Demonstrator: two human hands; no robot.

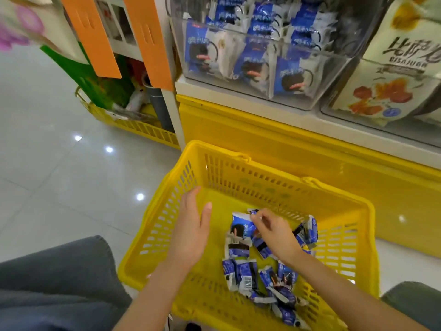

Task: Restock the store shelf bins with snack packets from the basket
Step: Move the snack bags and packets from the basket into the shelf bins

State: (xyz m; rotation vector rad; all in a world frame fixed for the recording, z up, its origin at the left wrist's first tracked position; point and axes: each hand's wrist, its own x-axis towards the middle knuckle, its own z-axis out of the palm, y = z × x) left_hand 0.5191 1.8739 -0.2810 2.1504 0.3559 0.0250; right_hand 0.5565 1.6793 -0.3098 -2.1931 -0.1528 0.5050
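A yellow plastic basket [241,177] stands on the floor in front of the shelf. Several blue-and-white snack packets [245,275] lie loose on its bottom, mostly toward the right. My right hand [274,232] reaches into the basket and pinches the top edge of one blue snack packet [241,226]. My left hand [191,225] hovers over the basket's left side with fingers straight and holds nothing. Above, a clear shelf bin [307,96] holds several of the same blue packets.
A second clear bin [381,91] at the right holds cream-coloured snack bags. The shelf has a yellow base [286,137]. Another yellow basket [140,130] with goods stands at the left by the shelf post. Glossy tiled floor [59,163] lies to the left; my knees frame the basket.
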